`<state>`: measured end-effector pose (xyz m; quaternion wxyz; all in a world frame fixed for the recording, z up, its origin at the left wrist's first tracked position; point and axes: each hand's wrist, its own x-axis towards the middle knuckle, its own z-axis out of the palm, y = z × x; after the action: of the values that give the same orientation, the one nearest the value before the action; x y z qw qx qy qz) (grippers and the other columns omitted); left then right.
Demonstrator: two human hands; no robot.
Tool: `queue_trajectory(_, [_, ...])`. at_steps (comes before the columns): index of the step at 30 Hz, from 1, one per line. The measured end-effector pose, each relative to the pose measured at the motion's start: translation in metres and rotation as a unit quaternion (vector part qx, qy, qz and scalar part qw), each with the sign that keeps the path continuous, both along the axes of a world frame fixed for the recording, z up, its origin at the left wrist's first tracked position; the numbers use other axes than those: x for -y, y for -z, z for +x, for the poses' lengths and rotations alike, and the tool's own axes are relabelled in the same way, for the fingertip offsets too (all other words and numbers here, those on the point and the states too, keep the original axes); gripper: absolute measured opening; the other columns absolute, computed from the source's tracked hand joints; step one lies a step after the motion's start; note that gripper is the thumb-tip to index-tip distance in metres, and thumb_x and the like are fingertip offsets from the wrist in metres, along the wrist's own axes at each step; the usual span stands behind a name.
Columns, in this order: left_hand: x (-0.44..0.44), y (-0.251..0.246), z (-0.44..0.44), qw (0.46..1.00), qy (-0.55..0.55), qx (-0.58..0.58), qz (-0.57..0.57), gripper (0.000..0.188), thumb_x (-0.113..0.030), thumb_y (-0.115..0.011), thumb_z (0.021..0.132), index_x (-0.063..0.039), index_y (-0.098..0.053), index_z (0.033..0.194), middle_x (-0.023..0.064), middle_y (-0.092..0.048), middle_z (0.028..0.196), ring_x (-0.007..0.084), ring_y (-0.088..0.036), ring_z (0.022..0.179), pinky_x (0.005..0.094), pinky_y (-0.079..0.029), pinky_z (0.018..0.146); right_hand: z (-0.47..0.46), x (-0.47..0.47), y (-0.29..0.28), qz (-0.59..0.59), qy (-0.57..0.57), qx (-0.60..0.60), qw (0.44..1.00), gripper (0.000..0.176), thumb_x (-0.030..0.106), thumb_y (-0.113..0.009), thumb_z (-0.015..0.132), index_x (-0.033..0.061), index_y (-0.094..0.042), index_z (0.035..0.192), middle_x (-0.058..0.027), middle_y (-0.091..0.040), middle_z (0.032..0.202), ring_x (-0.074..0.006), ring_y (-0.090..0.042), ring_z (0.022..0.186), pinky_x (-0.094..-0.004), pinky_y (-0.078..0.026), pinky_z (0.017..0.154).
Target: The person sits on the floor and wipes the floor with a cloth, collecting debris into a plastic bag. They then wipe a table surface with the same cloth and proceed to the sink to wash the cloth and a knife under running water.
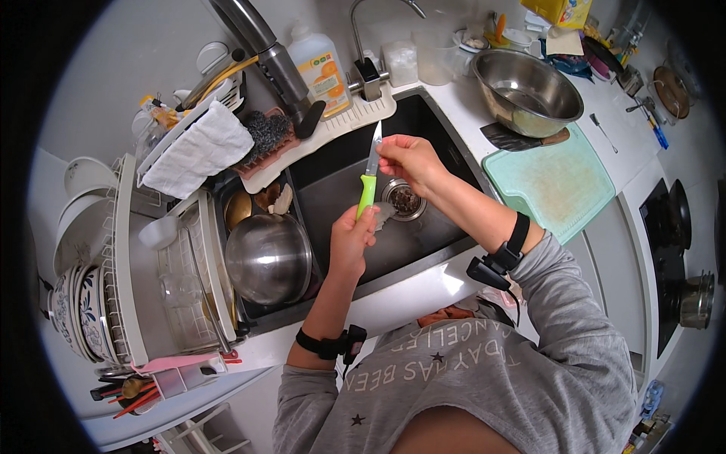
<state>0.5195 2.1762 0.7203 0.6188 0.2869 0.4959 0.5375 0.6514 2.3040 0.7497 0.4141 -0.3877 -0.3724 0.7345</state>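
Note:
Over the black sink, my left hand grips the bright green handle of a paring knife. Its blade points up and away from me. My right hand has thumb and fingers pinched at the side of the blade, near its middle. Below the hands, the drain strainer holds dark wet scraps. A pale, thin scrap lies beside the strainer, partly behind my left hand.
An upturned steel bowl fills much of the left basin. The faucet and a scouring pad stand behind the sink. At right are a green cutting board, a cleaver and a large steel basin. A dish rack stands left.

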Motion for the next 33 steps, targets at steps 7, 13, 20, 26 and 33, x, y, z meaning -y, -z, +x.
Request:
queue_trajectory(7, [-0.003, 0.002, -0.001, 1.0, 0.008, 0.006, 0.002, 0.02, -0.019, -0.055, 0.092, 0.0, -0.059, 0.098, -0.0043, -0.043, 0.067, 0.0017, -0.032, 0.053, 0.0179, -0.027, 0.047, -0.002, -0.003, 0.002, 0.005, 0.026, 0.003, 1.0, 0.002, 0.003, -0.061, 0.084, 0.002, -0.06, 0.084, -0.0026, -0.061, 0.071, -0.0092, -0.057, 0.058, -0.021, -0.051, 0.057])
queue_trajectory(13, [-0.004, 0.003, -0.003, 1.0, 0.004, -0.003, -0.015, 0.02, -0.019, -0.055, 0.092, 0.0, -0.059, 0.098, -0.0041, -0.043, 0.068, 0.0015, -0.032, 0.053, 0.0178, -0.027, 0.047, -0.005, -0.003, 0.0, 0.022, -0.002, 0.021, 1.0, 0.004, 0.005, -0.06, 0.085, 0.0018, -0.06, 0.082, -0.0021, -0.059, 0.067, -0.0094, -0.056, 0.056, -0.0212, -0.05, 0.056])
queue_trajectory(20, [-0.003, 0.004, -0.002, 1.0, 0.009, -0.003, 0.0, 0.018, -0.021, -0.054, 0.093, -0.003, -0.058, 0.096, -0.0044, -0.043, 0.066, 0.0021, -0.031, 0.05, 0.0185, -0.026, 0.047, -0.007, -0.005, 0.001, 0.024, 0.007, 0.014, 1.0, 0.007, 0.008, -0.059, 0.086, 0.002, -0.06, 0.082, -0.0022, -0.059, 0.068, -0.0097, -0.056, 0.057, -0.0211, -0.05, 0.056])
queue_trajectory(26, [-0.003, 0.004, -0.003, 1.0, 0.007, -0.005, -0.002, 0.018, -0.02, -0.054, 0.093, -0.003, -0.058, 0.095, -0.0043, -0.044, 0.067, 0.0021, -0.031, 0.051, 0.0186, -0.026, 0.047, -0.009, -0.005, 0.0, 0.026, 0.003, 0.034, 0.999, 0.008, 0.009, -0.06, 0.086, 0.0028, -0.059, 0.081, -0.0012, -0.057, 0.066, -0.0091, -0.055, 0.055, -0.021, -0.049, 0.056])
queue_trajectory(33, [-0.002, 0.005, -0.002, 1.0, 0.004, -0.015, 0.01, 0.018, -0.02, -0.054, 0.093, -0.002, -0.058, 0.095, -0.0041, -0.044, 0.067, 0.0019, -0.031, 0.051, 0.0186, -0.025, 0.047, -0.011, -0.006, 0.0, 0.041, -0.002, 0.046, 0.998, 0.011, 0.011, -0.06, 0.087, 0.0032, -0.059, 0.079, -0.0009, -0.057, 0.065, -0.009, -0.054, 0.053, -0.0215, -0.049, 0.053])
